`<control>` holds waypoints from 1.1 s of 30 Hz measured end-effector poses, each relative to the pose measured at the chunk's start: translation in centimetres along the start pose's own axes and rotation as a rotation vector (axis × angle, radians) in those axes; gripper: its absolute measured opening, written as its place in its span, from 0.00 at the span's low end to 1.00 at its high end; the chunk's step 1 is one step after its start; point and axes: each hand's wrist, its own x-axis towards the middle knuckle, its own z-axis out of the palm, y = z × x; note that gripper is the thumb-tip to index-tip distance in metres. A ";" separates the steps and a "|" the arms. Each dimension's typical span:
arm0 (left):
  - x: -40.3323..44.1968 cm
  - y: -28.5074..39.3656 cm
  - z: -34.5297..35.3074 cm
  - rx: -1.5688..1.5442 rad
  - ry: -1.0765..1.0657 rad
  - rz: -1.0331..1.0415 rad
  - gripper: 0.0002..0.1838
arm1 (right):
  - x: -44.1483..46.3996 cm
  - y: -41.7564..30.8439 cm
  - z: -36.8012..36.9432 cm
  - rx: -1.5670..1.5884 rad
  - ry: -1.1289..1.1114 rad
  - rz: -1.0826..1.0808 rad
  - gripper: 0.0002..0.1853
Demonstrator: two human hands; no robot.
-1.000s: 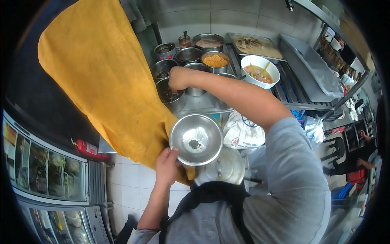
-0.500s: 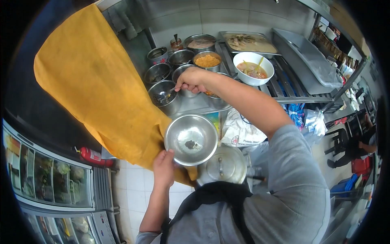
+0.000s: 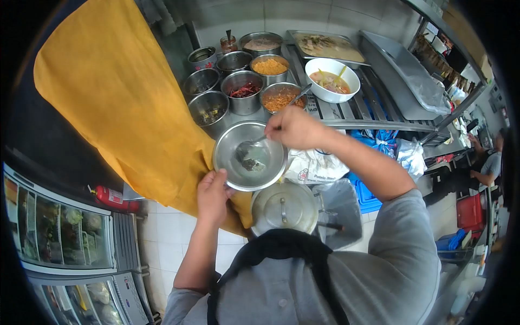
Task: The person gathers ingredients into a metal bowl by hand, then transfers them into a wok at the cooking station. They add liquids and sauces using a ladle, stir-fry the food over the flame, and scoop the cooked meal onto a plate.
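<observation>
My left hand grips the near left rim of a shiny steel bowl, thumb on the edge. Inside the bowl lies a small pile of dark bits. Closed around a spoon's handle, my right hand is over the bowl's right edge, with the metal spoon dipping into the bowl. Just beyond stands a steel pot with dark and yellowish bits. Beside it are pots of dried red chillies and an orange-brown crumbly food, the latter with its own spoon.
A white bowl of soup sits on the slatted metal rack, before a food tray. Yellow cloth hangs on the left. Below the bowl is a lidded pot. Fridges stand left; a person is at far right.
My right hand has moved from the pot of dark bits toward me and right, bringing the spoon into the steel bowl. The bowl, still in my left hand, appears slightly higher in view.
</observation>
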 end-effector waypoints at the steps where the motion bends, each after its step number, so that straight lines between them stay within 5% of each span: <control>1: 0.1 0.2 0.1 0.016 -0.009 -0.004 0.11 | -0.9 -0.6 0.6 -0.144 0.052 0.016 0.09; 5: -0.3 0.3 -0.4 -0.009 0.057 -0.006 0.13 | -0.1 0.1 0.0 0.121 0.110 0.079 0.08; 7: 0.7 -0.4 -1.6 0.082 0.015 0.032 0.15 | 2.5 2.4 0.8 -0.372 0.298 -0.371 0.07; 8: 1.1 -0.6 -1.8 0.114 -0.058 0.074 0.16 | 5.8 3.5 2.6 -0.351 0.359 -0.238 0.05; 10: 1.5 -0.6 -1.3 0.065 -0.145 0.098 0.16 | 11.3 3.3 3.6 -0.944 0.335 -0.321 0.05; 12: -0.5 0.9 0.9 0.115 -0.182 0.080 0.15 | 17.8 3.4 6.0 -0.890 0.227 -0.239 0.07; 14: -0.1 1.2 -0.4 0.260 -0.212 0.085 0.19 | 19.8 0.8 6.9 -0.517 -0.029 0.070 0.10; 16: 2.3 -0.3 -3.7 0.338 -0.307 -0.021 0.13 | 18.0 -3.4 7.3 -0.132 -0.025 0.339 0.10; 19: 0.0 0.7 -2.8 0.321 -0.386 -0.023 0.10 | 14.5 -6.2 7.7 0.266 0.143 0.614 0.09; 20: 0.3 0.7 -3.6 0.333 -0.414 -0.027 0.10 | 14.6 -5.5 9.4 0.166 0.629 0.415 0.09; 21: 0.9 0.4 -4.7 0.612 -0.566 0.235 0.10 | 14.4 -3.9 10.2 0.160 0.653 0.425 0.09; 22: 1.5 0.0 -5.3 0.874 -0.708 0.511 0.09 | 10.7 -5.0 9.4 0.074 0.709 0.331 0.09; 23: 1.7 -0.3 -5.9 0.869 -0.734 0.518 0.09 | 6.8 -6.7 8.8 -0.015 0.760 0.239 0.09; 25: 0.9 -2.0 -6.1 0.704 -0.724 0.225 0.10 | -0.2 -7.9 8.9 -0.030 0.866 0.135 0.12; 26: -1.2 -1.1 -5.4 0.552 -0.584 -0.082 0.11 | -3.6 -8.7 9.7 -0.014 0.928 0.171 0.13; 28: -1.5 -2.5 -6.0 0.566 -0.661 -0.136 0.12 | -10.9 -8.6 11.7 0.054 0.973 0.255 0.15; 31: -3.7 -3.9 -5.1 0.558 -0.748 -0.259 0.13 | -23.9 -7.6 17.4 0.021 0.906 0.706 0.14; 33: -3.6 -6.5 -4.8 0.907 -0.973 -0.089 0.12 | -33.6 -7.2 24.2 -0.029 0.781 1.142 0.15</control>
